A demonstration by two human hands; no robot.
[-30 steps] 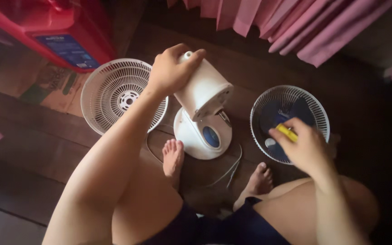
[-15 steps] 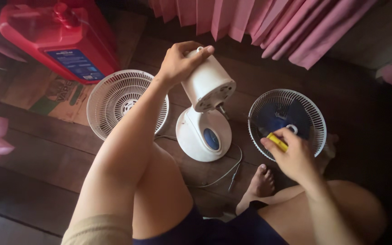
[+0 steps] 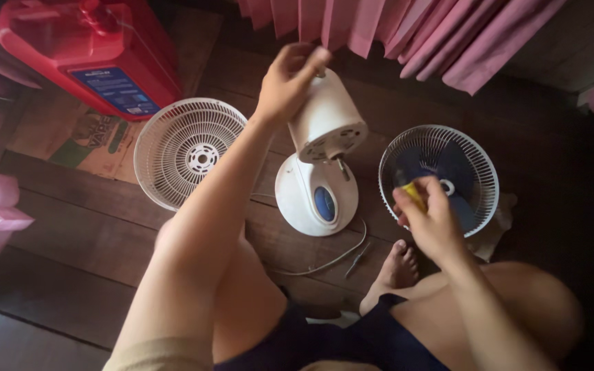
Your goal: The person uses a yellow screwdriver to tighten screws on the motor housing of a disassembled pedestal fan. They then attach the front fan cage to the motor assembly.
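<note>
A white table fan body stands on the dark wooden floor, its motor housing (image 3: 329, 120) tilted over the round base (image 3: 314, 196). My left hand (image 3: 289, 81) grips the top back of the housing. My right hand (image 3: 425, 213) holds a small yellow-handled tool (image 3: 414, 194) just right of the base. Behind that hand lies a white fan grille with the blue blade (image 3: 448, 172) inside it. A second, bare white grille (image 3: 190, 151) lies flat on the left.
A red plastic jug (image 3: 91, 51) sits on flattened cardboard (image 3: 77, 141) at the top left. Pink curtains (image 3: 407, 34) hang along the back. The fan's cord (image 3: 331, 260) trails over the floor by my bare foot (image 3: 393, 269). My knees fill the foreground.
My left hand has shifted higher on the housing. My right hand with the yellow tool rose slightly towards the fan. The view drifted a little.
</note>
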